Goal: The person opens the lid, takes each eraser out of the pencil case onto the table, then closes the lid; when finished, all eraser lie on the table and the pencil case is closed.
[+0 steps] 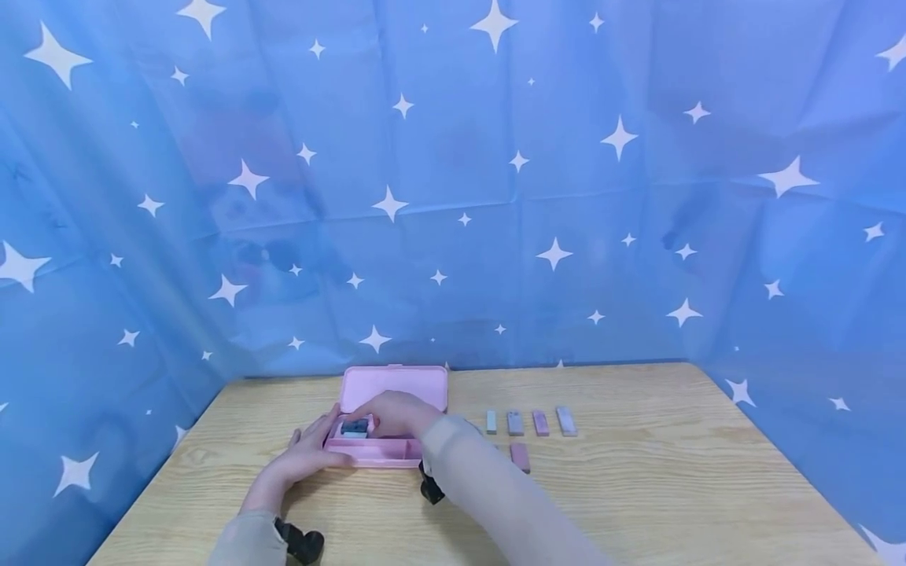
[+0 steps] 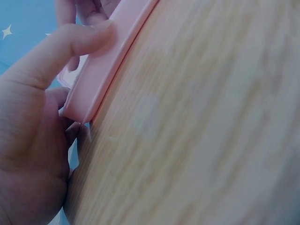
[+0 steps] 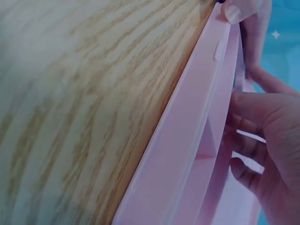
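Observation:
The pink case [image 1: 368,450] lies with its lid [image 1: 396,384] raised at the back. At its left end my left hand [image 1: 306,454] grips it; the left wrist view shows the thumb on the front wall [image 2: 101,70]. My right hand [image 1: 396,414] reaches into the rear compartment, index finger and thumb at either end of a dark block [image 1: 356,425]. A pale block [image 1: 354,435] shows in front of it. In the right wrist view, the other fingers of the right hand [image 3: 276,126] are loosely curled, and the divider [image 3: 206,140] stands in the front compartment.
To the right of the case, a pale green block [image 1: 491,422], a grey-blue block [image 1: 515,423], a purple block [image 1: 541,423] and a lavender block [image 1: 566,421] lie in a row. A mauve block [image 1: 520,457] lies nearer. A blue star-patterned curtain [image 1: 460,236] hangs behind the wooden table [image 1: 672,487].

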Motion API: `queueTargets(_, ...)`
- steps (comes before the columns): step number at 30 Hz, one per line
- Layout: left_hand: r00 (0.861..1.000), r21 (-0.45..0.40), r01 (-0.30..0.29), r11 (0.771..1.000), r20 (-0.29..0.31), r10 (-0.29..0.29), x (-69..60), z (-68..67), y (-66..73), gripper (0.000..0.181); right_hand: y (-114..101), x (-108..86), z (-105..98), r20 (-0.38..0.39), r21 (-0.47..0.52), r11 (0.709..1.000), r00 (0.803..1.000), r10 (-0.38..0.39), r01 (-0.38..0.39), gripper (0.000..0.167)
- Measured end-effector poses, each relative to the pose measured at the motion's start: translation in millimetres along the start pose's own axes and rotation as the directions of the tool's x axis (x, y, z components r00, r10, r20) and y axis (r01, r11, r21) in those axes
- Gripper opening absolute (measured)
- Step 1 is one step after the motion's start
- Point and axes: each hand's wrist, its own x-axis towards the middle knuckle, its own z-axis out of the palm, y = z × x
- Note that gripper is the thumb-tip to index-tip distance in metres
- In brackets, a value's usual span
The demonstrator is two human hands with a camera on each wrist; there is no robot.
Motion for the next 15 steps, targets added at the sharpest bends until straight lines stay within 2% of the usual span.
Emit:
queueTargets(8,1.000,0.006,-0.002,1.000,0.002,0.002,1.2,1.3,0.9,0.115,-3.1,6.2,0.9,0.042,-0.102,0.994,0.999,-0.026,0.030,0.060)
queueTargets(15,1.000,0.004,0.004,1.000,0.005,-0.004,-1.3,0.2,1.8,0.115,-6.3,9.9,2.9,0.066,-0.135,0.991,0.998,0.000,0.009,0.060)
